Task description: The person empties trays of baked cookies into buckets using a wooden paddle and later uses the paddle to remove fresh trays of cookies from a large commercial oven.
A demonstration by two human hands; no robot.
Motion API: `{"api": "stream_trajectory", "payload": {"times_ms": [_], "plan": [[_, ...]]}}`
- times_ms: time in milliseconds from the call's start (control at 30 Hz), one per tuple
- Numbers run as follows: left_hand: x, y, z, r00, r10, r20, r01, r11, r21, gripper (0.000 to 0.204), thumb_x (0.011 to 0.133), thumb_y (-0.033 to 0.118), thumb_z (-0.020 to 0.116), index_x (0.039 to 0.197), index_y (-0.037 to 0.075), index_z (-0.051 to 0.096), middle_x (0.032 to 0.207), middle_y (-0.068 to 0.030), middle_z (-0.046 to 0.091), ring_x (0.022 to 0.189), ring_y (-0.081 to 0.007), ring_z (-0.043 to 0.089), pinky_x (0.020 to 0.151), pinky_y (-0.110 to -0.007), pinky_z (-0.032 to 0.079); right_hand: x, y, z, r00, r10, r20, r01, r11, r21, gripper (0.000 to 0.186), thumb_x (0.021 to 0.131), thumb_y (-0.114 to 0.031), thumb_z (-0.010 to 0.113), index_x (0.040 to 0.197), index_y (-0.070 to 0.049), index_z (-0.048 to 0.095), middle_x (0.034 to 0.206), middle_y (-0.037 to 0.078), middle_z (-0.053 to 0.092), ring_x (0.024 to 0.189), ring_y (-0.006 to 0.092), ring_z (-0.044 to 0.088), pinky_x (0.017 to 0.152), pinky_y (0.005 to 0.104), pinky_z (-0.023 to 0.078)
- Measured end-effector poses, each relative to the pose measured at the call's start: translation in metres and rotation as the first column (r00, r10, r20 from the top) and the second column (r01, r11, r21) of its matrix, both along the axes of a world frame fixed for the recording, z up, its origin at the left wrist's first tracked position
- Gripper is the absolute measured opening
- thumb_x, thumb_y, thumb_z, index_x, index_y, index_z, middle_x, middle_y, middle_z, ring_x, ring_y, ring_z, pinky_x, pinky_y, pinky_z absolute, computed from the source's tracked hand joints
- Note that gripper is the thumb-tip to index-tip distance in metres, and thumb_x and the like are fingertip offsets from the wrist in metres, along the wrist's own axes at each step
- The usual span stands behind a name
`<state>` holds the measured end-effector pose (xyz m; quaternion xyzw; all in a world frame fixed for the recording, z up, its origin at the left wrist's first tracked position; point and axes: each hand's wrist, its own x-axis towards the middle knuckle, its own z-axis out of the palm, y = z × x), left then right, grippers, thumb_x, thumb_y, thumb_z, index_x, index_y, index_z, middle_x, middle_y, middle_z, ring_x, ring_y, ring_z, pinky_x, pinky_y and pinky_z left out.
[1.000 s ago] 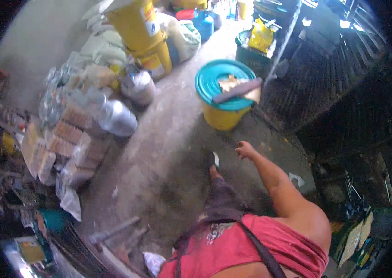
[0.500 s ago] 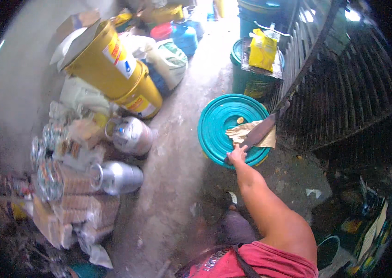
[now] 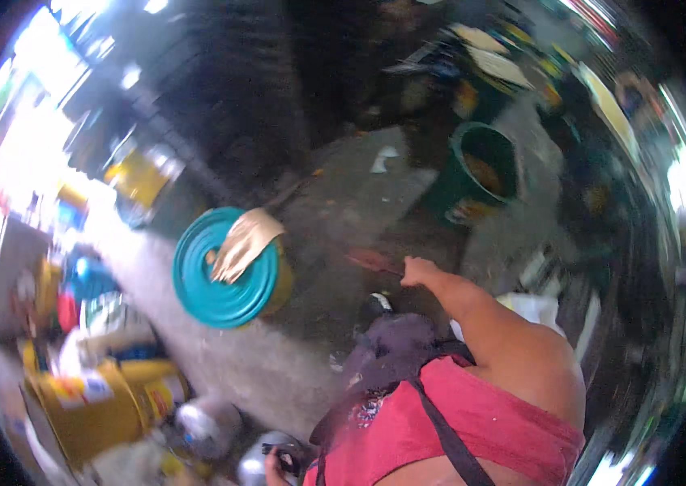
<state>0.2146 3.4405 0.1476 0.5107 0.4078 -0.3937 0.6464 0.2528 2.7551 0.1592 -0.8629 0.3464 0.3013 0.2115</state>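
My right hand [image 3: 417, 271] is closed on the handle end of a machete [image 3: 371, 259], whose broad reddish-brown blade is blurred and points left over the dark floor. To its left stands a drum with a round teal lid [image 3: 197, 279]. A crumpled sheet of brown paper [image 3: 247, 241] lies on that lid beside a small tan piece [image 3: 211, 257]. At the lower edge, part of my left hand [image 3: 274, 470] shows against a small black object [image 3: 282, 454], its fingers bent around it. Exactly what that object is cannot be made out.
A dark green bin [image 3: 485, 166] with material inside stands ahead to the right. White scrap [image 3: 384, 159] lies on the floor. Yellow buckets [image 3: 104, 397] and silver metal canisters [image 3: 207, 425] fill the lower left. Blurred clutter lines the right side.
The view has swung right. The machete has left the teal lid in my right hand and now hangs over the floor; the brown paper stays on the lid. My left hand has come into view.
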Motion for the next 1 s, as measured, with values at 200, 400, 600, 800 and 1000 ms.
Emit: {"api": "stream_trajectory", "payload": {"times_ms": [200, 400, 600, 800, 1000], "plan": [[0.181, -0.084, 0.019, 0.888, -0.412, 0.207, 0.42, 0.907, 0.004, 0.043, 0.086, 0.036, 0.052, 0.113, 0.003, 0.052, 0.094, -0.0118, 0.063, 0.08, -0.0288, 0.06, 0.067, -0.04, 0.05, -0.31, -0.015, -0.038, 0.916, -0.36, -0.177, 0.36, 0.932, -0.036, 0.037, 0.063, -0.038, 0.067, 0.083, -0.007, 0.069, 0.081, 0.013, 0.066, 0.079, 0.0277, 0.064, 0.07, 0.0385, 0.05], [0.214, -0.391, 0.009, 0.626, -0.621, 0.471, 0.628, 0.76, 0.167, 0.031, 0.083, 0.024, 0.059, 0.105, 0.002, 0.055, 0.088, -0.0132, 0.062, 0.078, -0.0254, 0.062, 0.066, -0.038, 0.051, -0.475, 0.036, -0.123, 0.762, -0.521, -0.384, 0.647, 0.62, 0.443, 0.031, 0.067, -0.031, 0.068, 0.084, -0.005, 0.067, 0.078, 0.011, 0.064, 0.071, 0.0249, 0.061, 0.063, 0.0377, 0.049], [0.124, -0.615, -0.028, -0.21, -0.951, 0.226, 0.768, -0.018, 0.64, 0.037, 0.08, 0.024, 0.063, 0.106, -0.001, 0.057, 0.089, -0.0113, 0.063, 0.081, -0.0216, 0.061, 0.069, -0.035, 0.049, -0.511, -0.013, -0.135, 0.463, -0.867, -0.184, 0.803, 0.323, 0.501, 0.026, 0.072, -0.026, 0.068, 0.083, -0.003, 0.063, 0.072, 0.008, 0.06, 0.065, 0.0213, 0.059, 0.057, 0.0355, 0.048], [0.045, -0.732, -0.072, -0.303, -0.948, 0.098, 0.88, -0.239, 0.41, 0.041, 0.077, 0.029, 0.065, 0.1, -0.004, 0.06, 0.089, -0.0129, 0.064, 0.082, -0.0238, 0.061, 0.067, -0.039, 0.048, -0.504, -0.144, -0.092, -0.011, -0.995, -0.101, 0.667, -0.083, 0.741, 0.036, 0.072, -0.023, 0.067, 0.099, -0.002, 0.056, 0.075, 0.008, 0.059, 0.061, 0.0173, 0.057, 0.05, 0.0311, 0.047], [0.043, -0.869, -0.153, -0.159, -0.983, -0.097, 0.932, -0.182, 0.313, 0.053, 0.077, 0.031, 0.064, 0.112, -0.007, 0.055, 0.092, -0.0184, 0.064, 0.082, -0.0317, 0.062, 0.067, -0.042, 0.048, -0.516, -0.325, -0.051, -0.027, -0.996, 0.085, 0.729, 0.038, 0.683, 0.035, 0.07, -0.021, 0.065, 0.097, -0.001, 0.056, 0.074, 0.008, 0.059, 0.063, 0.0166, 0.058, 0.052, 0.0315, 0.047]]}}
